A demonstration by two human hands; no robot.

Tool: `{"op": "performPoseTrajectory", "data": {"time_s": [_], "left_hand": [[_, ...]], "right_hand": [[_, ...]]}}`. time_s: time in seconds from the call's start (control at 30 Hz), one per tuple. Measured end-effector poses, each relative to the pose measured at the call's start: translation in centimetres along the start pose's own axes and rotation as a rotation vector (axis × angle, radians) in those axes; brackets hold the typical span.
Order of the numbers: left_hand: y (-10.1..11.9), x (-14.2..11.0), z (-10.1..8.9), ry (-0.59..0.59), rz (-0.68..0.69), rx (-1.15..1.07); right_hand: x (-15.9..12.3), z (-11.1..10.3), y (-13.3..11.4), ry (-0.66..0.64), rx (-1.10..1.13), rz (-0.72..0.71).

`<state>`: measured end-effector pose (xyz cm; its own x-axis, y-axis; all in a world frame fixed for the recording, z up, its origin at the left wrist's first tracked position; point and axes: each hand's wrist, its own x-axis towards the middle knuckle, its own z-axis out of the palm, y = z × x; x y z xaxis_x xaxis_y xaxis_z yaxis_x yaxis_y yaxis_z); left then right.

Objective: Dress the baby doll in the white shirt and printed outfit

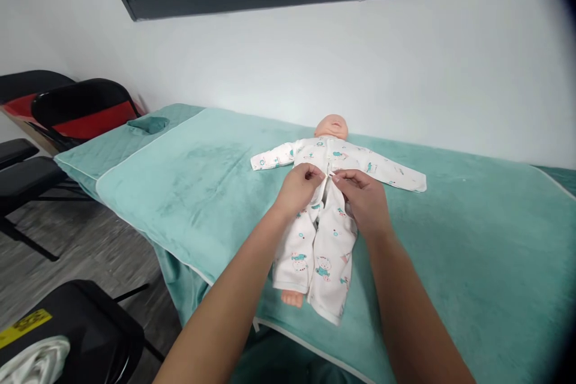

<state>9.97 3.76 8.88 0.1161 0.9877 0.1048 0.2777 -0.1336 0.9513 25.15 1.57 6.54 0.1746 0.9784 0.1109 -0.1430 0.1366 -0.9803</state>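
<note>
A baby doll [332,126] lies on its back, dressed in a white romper [330,240] with teal and red prints. Its sleeves spread to both sides, and one foot [292,298] pokes out of the left leg opening. The romper's front is parted from the belly down between the legs. My left hand [302,187] pinches the left edge of that opening at the belly. Opposite it, my right hand [362,195] pinches the right edge between thumb and finger. The two fingertips are close together, a small gap apart.
A teal plush cover with white piping [189,162] drapes the bed, with a face hole [150,125] at its far left end. Black and red folding chairs [90,111] stand at left. White cloth [38,360] lies on a near black chair [85,330]. A white wall runs behind.
</note>
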Motion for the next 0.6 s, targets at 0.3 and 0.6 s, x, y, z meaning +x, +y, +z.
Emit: {"op": "performPoseTrajectory", "data": {"time_s": [0.3, 0.6], "left_hand": [[0.7, -0.3, 0.3, 0.025, -0.062, -0.104], [-0.2, 0.2, 0.1, 0.002, -0.034, -0.124]], "right_hand": [[-0.4, 0.2, -0.8, -0.005, -0.128, -0.002], [-0.1, -0.6, -0.9, -0.088, -0.212, -0.074]]}}
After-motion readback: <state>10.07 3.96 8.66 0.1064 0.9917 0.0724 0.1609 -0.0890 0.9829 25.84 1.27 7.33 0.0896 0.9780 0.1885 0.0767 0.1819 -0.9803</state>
